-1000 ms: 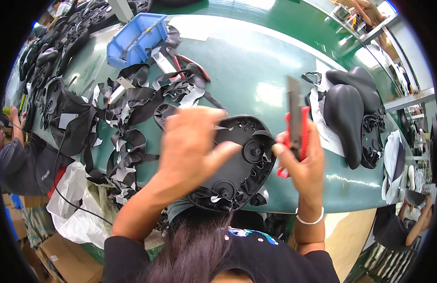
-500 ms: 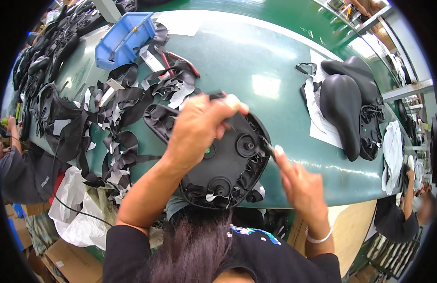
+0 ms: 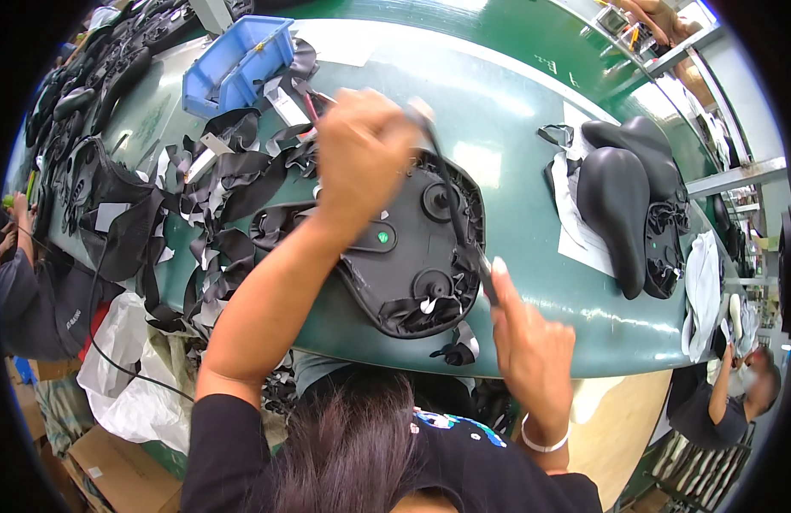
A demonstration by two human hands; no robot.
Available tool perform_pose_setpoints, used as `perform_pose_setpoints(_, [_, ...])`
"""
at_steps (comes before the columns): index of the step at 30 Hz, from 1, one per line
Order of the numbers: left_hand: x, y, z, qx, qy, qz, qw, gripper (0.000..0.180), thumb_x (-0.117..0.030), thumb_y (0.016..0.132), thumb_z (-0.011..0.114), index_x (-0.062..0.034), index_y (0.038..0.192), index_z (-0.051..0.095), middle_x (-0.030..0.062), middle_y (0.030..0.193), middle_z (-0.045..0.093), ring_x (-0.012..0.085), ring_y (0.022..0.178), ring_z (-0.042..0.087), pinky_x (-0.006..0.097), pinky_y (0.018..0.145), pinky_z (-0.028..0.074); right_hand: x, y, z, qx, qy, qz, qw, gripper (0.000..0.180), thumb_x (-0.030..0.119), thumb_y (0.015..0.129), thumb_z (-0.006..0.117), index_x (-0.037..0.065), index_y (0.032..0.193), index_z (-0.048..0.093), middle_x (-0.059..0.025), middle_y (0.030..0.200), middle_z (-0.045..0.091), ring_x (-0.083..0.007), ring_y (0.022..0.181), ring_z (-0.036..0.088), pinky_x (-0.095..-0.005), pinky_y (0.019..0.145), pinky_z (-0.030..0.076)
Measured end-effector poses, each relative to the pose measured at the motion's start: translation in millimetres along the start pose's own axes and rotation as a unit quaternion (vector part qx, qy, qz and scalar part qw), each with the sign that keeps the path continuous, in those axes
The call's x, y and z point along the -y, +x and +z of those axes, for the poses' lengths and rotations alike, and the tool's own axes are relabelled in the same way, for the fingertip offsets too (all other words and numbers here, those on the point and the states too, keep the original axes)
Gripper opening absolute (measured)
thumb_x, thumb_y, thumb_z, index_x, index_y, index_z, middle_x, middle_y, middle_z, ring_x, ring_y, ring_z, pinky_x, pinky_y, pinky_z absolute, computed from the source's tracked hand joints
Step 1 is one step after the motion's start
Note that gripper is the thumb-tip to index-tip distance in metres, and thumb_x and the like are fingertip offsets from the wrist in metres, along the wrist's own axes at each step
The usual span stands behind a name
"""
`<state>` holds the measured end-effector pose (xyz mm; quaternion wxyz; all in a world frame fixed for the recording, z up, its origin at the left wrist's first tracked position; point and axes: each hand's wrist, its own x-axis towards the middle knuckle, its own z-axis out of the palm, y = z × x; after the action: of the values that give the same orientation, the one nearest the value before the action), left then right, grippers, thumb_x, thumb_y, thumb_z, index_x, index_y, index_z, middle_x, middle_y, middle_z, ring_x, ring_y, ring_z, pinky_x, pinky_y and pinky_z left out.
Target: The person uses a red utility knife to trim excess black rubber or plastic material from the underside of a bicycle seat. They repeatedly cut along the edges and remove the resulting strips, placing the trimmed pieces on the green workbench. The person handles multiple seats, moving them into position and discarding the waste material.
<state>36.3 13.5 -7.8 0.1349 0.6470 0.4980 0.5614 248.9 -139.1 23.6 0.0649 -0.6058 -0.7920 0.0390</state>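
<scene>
A black saddle (image 3: 395,256) lies underside up on the green table in front of me. Two round sockets and a small green sticker show on its base, and its cover edge is ragged along the rim. My left hand (image 3: 361,154) is closed above the saddle, pulling up a strip of black cover material (image 3: 446,175), blurred by motion. At the saddle's right rim, my right hand (image 3: 532,346) grips a slim dark knife (image 3: 487,278), its tip against the strip's lower end. A small cut scrap (image 3: 462,344) lies just below the saddle.
Black and white trimmings (image 3: 229,188) heap up on the left, with a blue bin (image 3: 237,68) behind them. Finished-looking black saddles (image 3: 613,197) rest at the right on white sheets. Other people work at the far left and far right. A white bag (image 3: 126,376) hangs below the table's left edge.
My left hand has risen, drawing a longer strip away from the saddle's rim. The saddle has turned and shifted slightly; my right hand with the knife has moved a little toward me.
</scene>
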Motion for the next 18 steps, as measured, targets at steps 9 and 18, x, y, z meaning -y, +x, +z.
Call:
perform_pose_setpoints(9, [-26.1,-60.2,-59.0,0.140,-0.442,-0.357,0.811,0.060,-0.038,0.103,0.025,0.0010,0.098,0.071,0.0167,0.134,0.052,0.0221,0.124,0.047,0.036,0.107,0.027,-69.6,99.4,-31.3,0.056,-0.050,-0.256,0.964,0.048,0.012,0.085,0.060,0.033,0.127,0.058,-0.0025,0.061,0.052,-0.0205,0.056,0.052,-0.0341,0.056,0.037])
perform_pose_setpoints(18, [-14.4,-3.3,-150.1,0.007,-0.590,-0.035,0.807,0.060,-0.030,0.103,0.026,-0.0068,0.053,0.051,0.0035,0.064,0.056,0.0235,0.081,0.056,0.038,0.085,0.041,-54.7,43.8,-41.5,0.074,-0.112,-0.222,0.966,0.047,0.013,0.083,0.064,0.024,0.128,0.059,-0.0016,0.057,0.042,-0.0189,0.049,0.037,-0.0328,0.053,0.031])
